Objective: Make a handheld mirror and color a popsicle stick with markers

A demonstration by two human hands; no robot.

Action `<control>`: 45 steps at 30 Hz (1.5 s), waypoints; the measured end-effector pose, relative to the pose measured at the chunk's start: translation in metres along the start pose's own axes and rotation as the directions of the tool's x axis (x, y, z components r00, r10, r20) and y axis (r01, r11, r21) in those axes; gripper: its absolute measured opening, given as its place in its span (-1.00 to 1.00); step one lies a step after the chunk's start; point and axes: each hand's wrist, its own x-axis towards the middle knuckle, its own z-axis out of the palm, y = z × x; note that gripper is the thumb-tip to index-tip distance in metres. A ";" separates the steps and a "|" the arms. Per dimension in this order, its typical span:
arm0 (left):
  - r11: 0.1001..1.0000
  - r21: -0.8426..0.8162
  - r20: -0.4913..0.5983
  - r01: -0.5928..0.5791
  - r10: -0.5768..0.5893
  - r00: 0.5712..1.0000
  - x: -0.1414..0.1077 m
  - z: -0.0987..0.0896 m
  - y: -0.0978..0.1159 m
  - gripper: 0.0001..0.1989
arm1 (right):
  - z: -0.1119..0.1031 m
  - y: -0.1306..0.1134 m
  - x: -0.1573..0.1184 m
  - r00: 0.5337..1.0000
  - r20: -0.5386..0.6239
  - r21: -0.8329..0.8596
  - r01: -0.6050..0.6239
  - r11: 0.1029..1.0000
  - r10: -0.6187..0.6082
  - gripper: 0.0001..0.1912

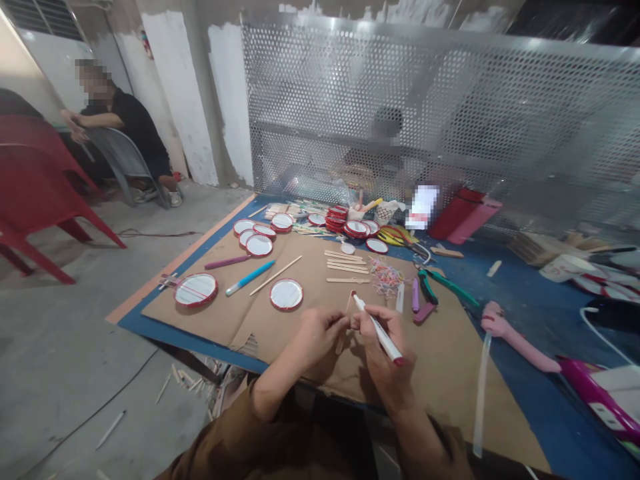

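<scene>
In the head view my left hand (320, 337) pinches a thin wooden craft stick (349, 304) upright above the cardboard. My right hand (387, 343) grips a white marker (383, 339) with a red end, its tip close to the top of the stick, where a red patch shows. Whether the tip touches is hard to tell. Beyond my hands lie several craft sticks in a row (347, 269) and a heap of coloured rubber bands (385, 275). A round white disc with a red rim (287, 294) rests to the left. Farther left, a similar disc (196, 290) has sticks attached.
Cardboard (310, 260) covers part of the blue table (530, 313). Green-handled pliers (427, 287), a blue pen (250, 278) and a hot glue gun (595, 393) lie around. More red-rimmed discs (259, 245) sit behind. A perforated metal panel (320, 113) stands at the back; a person (133, 123) sits left.
</scene>
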 end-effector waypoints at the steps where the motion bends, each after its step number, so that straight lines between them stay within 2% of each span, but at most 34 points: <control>1: 1.000 0.005 0.001 0.005 -0.005 1.000 0.000 0.000 0.000 -0.71 | 0.000 0.000 0.000 1.000 -0.013 0.002 -0.009 1.000 0.010 -0.80; 4: 1.000 0.015 -0.003 0.008 -0.008 1.000 0.000 0.000 0.000 -0.71 | 0.000 0.000 -0.001 0.999 -0.032 -0.002 -0.028 1.000 0.027 -0.78; 11: 0.999 0.038 -0.003 -0.010 0.010 1.000 0.000 0.000 0.000 -0.73 | 0.000 0.001 0.000 0.999 0.009 -0.003 -0.032 0.999 0.032 -0.78; 16: 1.000 0.007 -0.006 0.000 0.000 1.000 -0.001 0.001 0.000 -0.71 | 0.000 0.003 -0.001 0.999 -0.043 0.005 -0.026 1.000 0.026 -0.78; 24: 1.000 -0.006 -0.010 -0.014 0.014 1.000 -0.001 0.000 0.000 -0.70 | 0.000 0.001 -0.002 0.999 0.000 0.012 -0.045 0.999 0.045 -0.78; 42: 1.000 -0.021 -0.009 -0.004 0.003 1.000 -0.001 0.001 0.000 -0.72 | 0.000 0.005 -0.003 0.999 0.014 0.033 -0.046 0.998 0.045 -0.78; 45: 1.000 -0.008 0.002 0.017 -0.017 1.000 -0.002 0.001 0.001 -0.71 | 0.001 0.005 -0.003 0.998 -0.026 0.025 -0.058 0.998 0.058 -0.77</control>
